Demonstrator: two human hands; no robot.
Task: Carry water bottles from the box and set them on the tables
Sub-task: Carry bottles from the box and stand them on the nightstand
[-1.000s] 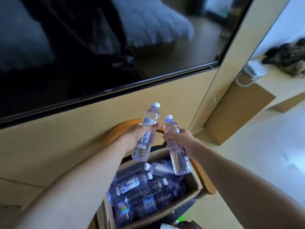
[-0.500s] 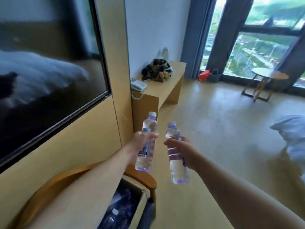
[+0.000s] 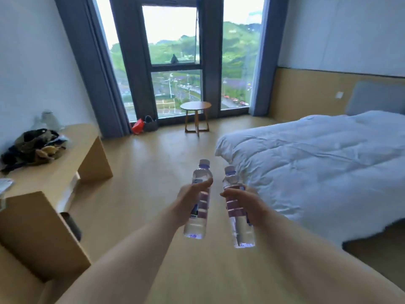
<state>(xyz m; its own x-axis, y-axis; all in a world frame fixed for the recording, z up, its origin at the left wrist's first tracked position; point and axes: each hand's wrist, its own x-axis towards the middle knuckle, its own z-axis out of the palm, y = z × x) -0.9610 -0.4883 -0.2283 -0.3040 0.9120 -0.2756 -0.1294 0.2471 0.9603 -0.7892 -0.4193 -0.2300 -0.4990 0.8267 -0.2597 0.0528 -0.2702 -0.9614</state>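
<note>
The left hand [image 3: 188, 202] is clamped on the left bottle [image 3: 198, 200], and the right hand [image 3: 245, 205] is clamped on the right bottle [image 3: 237, 209]. Both bottles stand nearly upright, close but apart, held over the floor [image 3: 153, 172]. A round tabletop [image 3: 195, 105] stands by the window [image 3: 175, 51], a long tabletop [image 3: 65, 163] runs at left, and a bed [image 3: 317, 161] lies at right.
</note>
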